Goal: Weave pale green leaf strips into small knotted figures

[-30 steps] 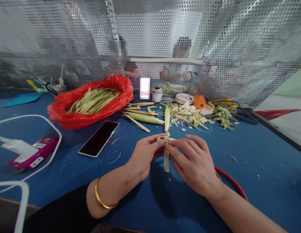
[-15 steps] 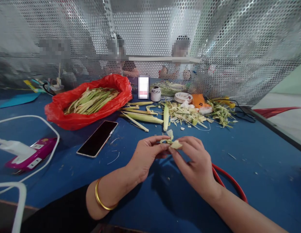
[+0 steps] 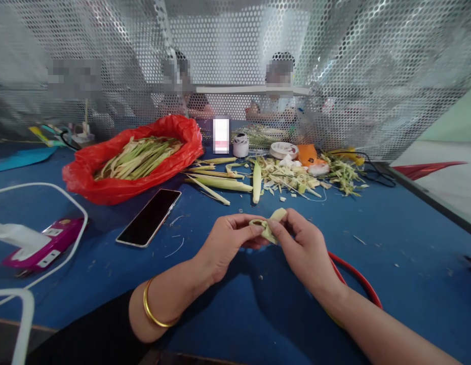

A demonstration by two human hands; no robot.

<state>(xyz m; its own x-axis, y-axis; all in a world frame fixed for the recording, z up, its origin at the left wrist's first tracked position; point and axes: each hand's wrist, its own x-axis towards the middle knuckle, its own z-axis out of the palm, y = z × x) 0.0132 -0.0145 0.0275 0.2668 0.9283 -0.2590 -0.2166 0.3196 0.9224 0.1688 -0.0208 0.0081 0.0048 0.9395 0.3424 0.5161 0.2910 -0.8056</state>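
Pale green folded corn husk (image 3: 269, 234) is pinched between both hands above the blue table. My left hand (image 3: 228, 242) grips its left side, where the strip curls into a small loop. On the other side, my right hand (image 3: 304, 248) presses thumb and fingers around the part that sticks up. The fingers partly hide the folds. Beyond the hands, a single upright-pointing husk (image 3: 257, 182) lies flat, and several longer husks (image 3: 220, 183) rest to its left. A gold bangle (image 3: 148, 306) circles the left wrist.
A red plastic bag (image 3: 78, 187) full of husks stands at the left, with a dark-screened phone (image 3: 149, 218) in front. A purple power strip (image 3: 49, 248) with white cables lies further left. Husk scraps (image 3: 288, 177) spread at the back right. Two people sit behind the perforated screen (image 3: 235, 45).
The husk's folds have changed: its right end now sticks up and a wider flap hangs below. My right thumb has moved up onto it. The view has shifted slightly.
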